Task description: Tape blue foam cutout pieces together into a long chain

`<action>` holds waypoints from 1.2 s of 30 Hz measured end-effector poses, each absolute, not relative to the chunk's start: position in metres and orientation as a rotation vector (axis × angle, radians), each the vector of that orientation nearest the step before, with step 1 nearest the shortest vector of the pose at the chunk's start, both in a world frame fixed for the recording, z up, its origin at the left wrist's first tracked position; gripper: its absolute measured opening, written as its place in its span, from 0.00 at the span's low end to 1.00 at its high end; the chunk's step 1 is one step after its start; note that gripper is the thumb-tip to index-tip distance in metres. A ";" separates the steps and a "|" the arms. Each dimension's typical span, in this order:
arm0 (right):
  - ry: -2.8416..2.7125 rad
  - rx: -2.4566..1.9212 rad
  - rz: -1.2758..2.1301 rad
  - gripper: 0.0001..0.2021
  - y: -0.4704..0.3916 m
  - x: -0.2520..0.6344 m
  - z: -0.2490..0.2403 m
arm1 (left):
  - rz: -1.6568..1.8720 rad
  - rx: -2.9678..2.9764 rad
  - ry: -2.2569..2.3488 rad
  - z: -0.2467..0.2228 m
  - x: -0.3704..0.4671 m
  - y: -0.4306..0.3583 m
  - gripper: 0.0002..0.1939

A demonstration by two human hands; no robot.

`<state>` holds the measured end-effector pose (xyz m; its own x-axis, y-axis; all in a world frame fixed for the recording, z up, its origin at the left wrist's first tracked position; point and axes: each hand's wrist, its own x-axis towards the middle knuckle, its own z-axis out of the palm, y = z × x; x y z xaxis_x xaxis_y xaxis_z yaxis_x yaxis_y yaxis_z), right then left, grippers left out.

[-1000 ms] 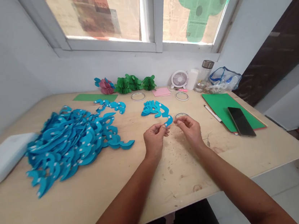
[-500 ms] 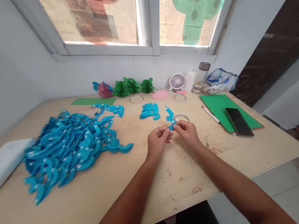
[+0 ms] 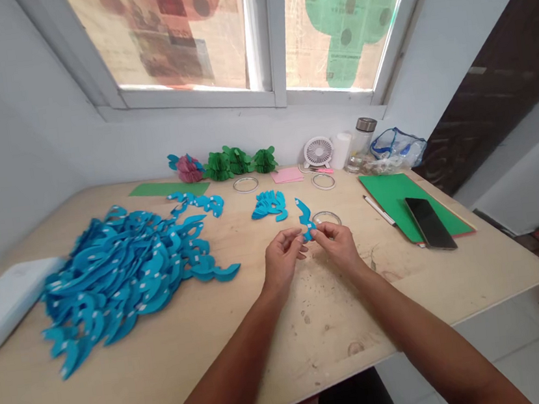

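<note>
Between my two hands is a curved blue paper strip (image 3: 303,211) with small white squares on it, its upper end pointing away from me. My left hand (image 3: 283,253) pinches the strip's near end from the left, fingers curled. From the right, my right hand (image 3: 336,243) grips it with thumb and forefinger beside a white square. Just beyond them lies a small bunch of blue paper pieces (image 3: 268,205). A ring-shaped tape roll (image 3: 326,217) rests flat behind my right hand. To the left spreads a large heap of blue paper strips (image 3: 125,265).
Along the wall stand green paper figures (image 3: 235,160), a pink one (image 3: 189,168), a small fan (image 3: 318,152), and a glass bottle (image 3: 362,145). On the right lie green sheets (image 3: 391,197), a phone (image 3: 430,223) and a pen (image 3: 378,210). A white box (image 3: 11,302) sits at left.
The view has tilted up slightly. The strip in my hands has shifted a little and its far end has turned; both hands still hold it.
</note>
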<state>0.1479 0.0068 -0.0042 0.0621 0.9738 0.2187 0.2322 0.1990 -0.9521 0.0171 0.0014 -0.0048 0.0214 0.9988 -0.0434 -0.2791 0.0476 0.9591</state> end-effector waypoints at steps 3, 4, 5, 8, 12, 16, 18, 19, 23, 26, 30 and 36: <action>-1.417 -1.277 0.866 0.12 0.007 0.147 -0.004 | 1.329 0.954 1.029 -0.005 0.016 0.002 0.19; -1.431 -1.288 0.858 0.12 0.006 0.147 -0.004 | 1.348 0.947 1.037 -0.005 0.016 0.003 0.19; -1.451 -1.301 0.840 0.12 0.005 0.146 -0.004 | 1.368 0.940 1.043 -0.006 0.016 0.003 0.20; -1.529 -1.335 0.730 0.10 0.002 0.144 -0.002 | 1.418 0.923 1.038 -0.006 0.015 0.005 0.22; -1.668 -1.342 0.546 0.10 -0.002 0.140 0.001 | 1.448 0.907 1.002 -0.006 0.015 0.006 0.23; -1.765 -1.339 0.485 0.10 -0.001 0.139 -0.001 | 1.454 0.841 0.967 -0.006 0.015 0.007 0.22; -1.761 -1.327 0.531 0.10 0.000 0.140 -0.002 | 1.445 0.793 0.944 -0.006 0.014 0.007 0.21; -1.751 -1.316 0.567 0.10 0.000 0.140 -0.002 | 1.437 0.768 0.930 -0.005 0.013 0.007 0.21; -1.690 -1.289 0.697 0.14 -0.001 0.142 -0.002 | 1.395 0.693 0.872 -0.004 0.010 0.007 0.19; -1.661 -1.278 0.736 0.16 -0.002 0.143 -0.001 | 1.377 0.655 0.831 -0.002 0.008 0.006 0.17; -1.659 -1.295 0.728 0.17 -0.002 0.142 0.001 | 1.361 0.631 0.794 0.000 0.008 0.006 0.17; -1.645 -1.312 0.728 0.17 0.004 0.151 -0.002 | 1.385 0.617 0.902 -0.003 0.010 0.007 0.12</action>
